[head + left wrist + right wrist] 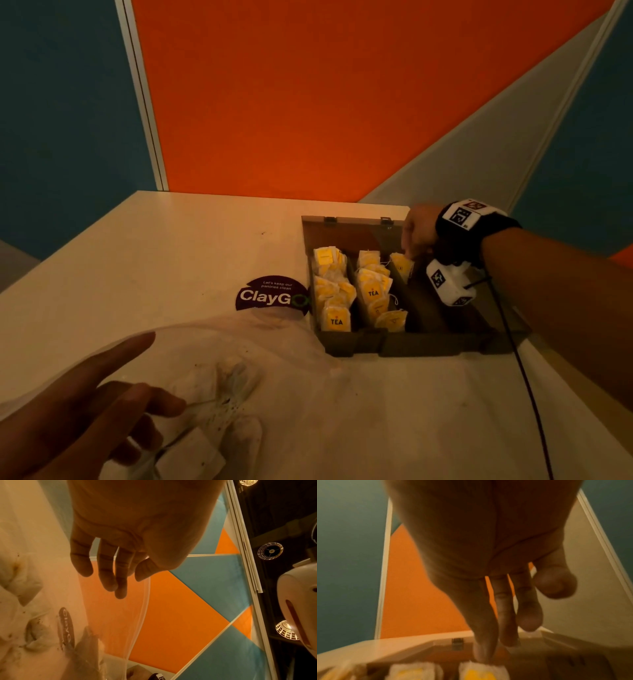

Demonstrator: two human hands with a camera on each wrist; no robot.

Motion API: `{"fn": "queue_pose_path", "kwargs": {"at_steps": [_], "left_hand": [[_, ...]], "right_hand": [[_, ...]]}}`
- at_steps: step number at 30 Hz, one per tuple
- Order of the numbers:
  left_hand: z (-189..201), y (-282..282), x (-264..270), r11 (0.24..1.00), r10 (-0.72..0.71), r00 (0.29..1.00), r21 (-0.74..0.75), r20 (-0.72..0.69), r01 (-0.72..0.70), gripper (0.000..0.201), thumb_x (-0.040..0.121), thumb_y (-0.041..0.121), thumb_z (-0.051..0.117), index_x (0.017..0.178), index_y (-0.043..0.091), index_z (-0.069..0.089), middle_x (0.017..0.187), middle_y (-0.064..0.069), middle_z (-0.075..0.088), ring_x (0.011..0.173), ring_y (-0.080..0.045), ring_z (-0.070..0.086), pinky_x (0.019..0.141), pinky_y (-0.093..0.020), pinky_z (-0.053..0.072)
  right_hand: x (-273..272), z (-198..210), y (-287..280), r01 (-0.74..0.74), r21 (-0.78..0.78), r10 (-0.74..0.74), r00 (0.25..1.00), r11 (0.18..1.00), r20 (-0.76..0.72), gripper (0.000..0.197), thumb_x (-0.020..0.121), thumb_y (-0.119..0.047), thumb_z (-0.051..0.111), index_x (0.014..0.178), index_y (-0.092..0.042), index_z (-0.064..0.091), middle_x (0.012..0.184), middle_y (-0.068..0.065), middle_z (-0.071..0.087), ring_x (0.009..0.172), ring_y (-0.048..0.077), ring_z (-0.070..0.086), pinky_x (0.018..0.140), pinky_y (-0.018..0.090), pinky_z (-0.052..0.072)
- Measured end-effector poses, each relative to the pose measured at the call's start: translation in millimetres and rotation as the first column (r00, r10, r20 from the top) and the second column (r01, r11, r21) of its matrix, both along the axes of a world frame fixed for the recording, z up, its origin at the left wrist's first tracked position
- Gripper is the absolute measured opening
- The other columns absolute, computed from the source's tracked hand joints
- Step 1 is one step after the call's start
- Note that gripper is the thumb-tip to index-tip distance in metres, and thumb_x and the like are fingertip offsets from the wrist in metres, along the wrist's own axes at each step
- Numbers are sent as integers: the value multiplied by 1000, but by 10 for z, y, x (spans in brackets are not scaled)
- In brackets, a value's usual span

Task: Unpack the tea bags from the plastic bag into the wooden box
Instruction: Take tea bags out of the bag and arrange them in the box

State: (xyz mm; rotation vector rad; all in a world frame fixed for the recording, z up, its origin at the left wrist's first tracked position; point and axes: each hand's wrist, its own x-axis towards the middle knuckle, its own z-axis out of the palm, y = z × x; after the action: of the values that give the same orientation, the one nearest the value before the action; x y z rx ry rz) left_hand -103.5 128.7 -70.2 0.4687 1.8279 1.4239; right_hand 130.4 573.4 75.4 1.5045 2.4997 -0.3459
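Observation:
The wooden box (pixel 404 342) stands open at the right of the table. Yellow tea bags (pixel 334 291) fill its two left compartments. My right hand (pixel 411 251) reaches down at the far end of the third compartment. Its straight fingertips (pixel 482 654) touch the top of one tea bag (pixel 401 265) (pixel 479 672), with the thumb held apart. The clear plastic bag (pixel 308 394) lies in front of the box with a few pale tea bags (pixel 219 383) inside. My left hand (pixel 147 370) (pixel 130 580) holds up the bag's rim (pixel 145 595) at thumb and index finger.
A dark round ClayGo sticker (pixel 270 296) sits on the white table (pixel 171 246) left of the box. The box lid (pixel 342 229) lies back toward the orange wall panel (pixel 291 102). A black cable (pixel 524 377) hangs from my right wrist over the box's right side.

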Motion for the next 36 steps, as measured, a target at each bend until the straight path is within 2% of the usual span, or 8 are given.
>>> {"fn": "queue_pose_path", "kwargs": {"at_steps": [3, 5, 9, 13, 17, 22, 32, 36], "left_hand": [[496, 85, 491, 974, -64, 995, 214, -81, 80, 35, 79, 31, 71, 113, 29, 63, 67, -19, 71, 42, -31, 61, 41, -35, 49], [715, 148, 630, 971, -4, 991, 237, -136, 37, 46, 83, 7, 51, 99, 47, 69, 72, -17, 73, 48, -33, 63, 46, -38, 50], [976, 100, 908, 965, 81, 965, 263, -250, -13, 45, 93, -2, 44, 104, 36, 65, 69, -15, 73, 60, -34, 61, 61, -42, 47], [1063, 8, 1032, 978, 92, 945, 209, -314, -26, 44, 97, 2, 42, 115, 38, 59, 74, -7, 75, 66, -23, 66, 69, -41, 52], [1068, -99, 1019, 987, 92, 933, 158, -348, -38, 50, 97, 1, 40, 130, 37, 51, 77, -1, 75, 70, -20, 67, 70, -36, 55], [1001, -207, 1000, 980, 96, 938, 196, -332, -31, 56, 94, -3, 39, 137, 32, 46, 76, -5, 75, 58, -13, 62, 53, -20, 50], [868, -247, 964, 974, 83, 964, 227, -253, -24, 60, 92, -2, 40, 143, 29, 38, 68, 2, 73, 51, -5, 57, 49, -17, 48], [796, -214, 907, 976, 95, 976, 213, -194, -52, 56, 93, 2, 45, 143, 26, 40, 64, 2, 73, 48, -1, 58, 46, -15, 48]], "right_hand": [[46, 204, -219, -15, 128, 28, 995, 992, -100, 16, 82, -13, 73, 98, -10, 72, 88, 3, 67, 84, 19, 62, 72, 35, 54], [77, 411, -513, -45, 206, 92, 970, 977, -224, 13, 86, -16, 70, 98, -13, 70, 87, 0, 63, 77, 15, 57, 59, 28, 46], [216, 730, -1484, -177, 285, 303, 813, 942, -497, 6, 86, -27, 69, 88, -22, 71, 77, -1, 69, 62, 9, 61, 53, 27, 47], [255, 618, -2568, -528, 74, 460, 652, 846, -603, 4, 80, -32, 72, 82, -30, 74, 71, -9, 73, 59, 5, 66, 53, 24, 55], [-30, 48, -3160, -677, -55, 582, 668, 734, -464, 11, 87, -26, 68, 96, -30, 74, 88, -20, 71, 84, -8, 64, 76, 7, 45], [-461, -570, -3146, -608, -15, 572, 754, 794, -323, 20, 87, -20, 64, 106, -24, 70, 109, -7, 66, 100, 12, 60, 80, 23, 45], [-826, -785, -3098, -568, -170, 516, 812, 805, -272, 37, 75, -29, 77, 104, -34, 54, 88, -10, 57, 80, 11, 54, 65, 27, 43], [-775, -763, -3030, -545, -242, 416, 802, 802, -428, 26, 77, -22, 75, 97, -33, 63, 79, -3, 72, 77, 15, 65, 77, 39, 54]]}}
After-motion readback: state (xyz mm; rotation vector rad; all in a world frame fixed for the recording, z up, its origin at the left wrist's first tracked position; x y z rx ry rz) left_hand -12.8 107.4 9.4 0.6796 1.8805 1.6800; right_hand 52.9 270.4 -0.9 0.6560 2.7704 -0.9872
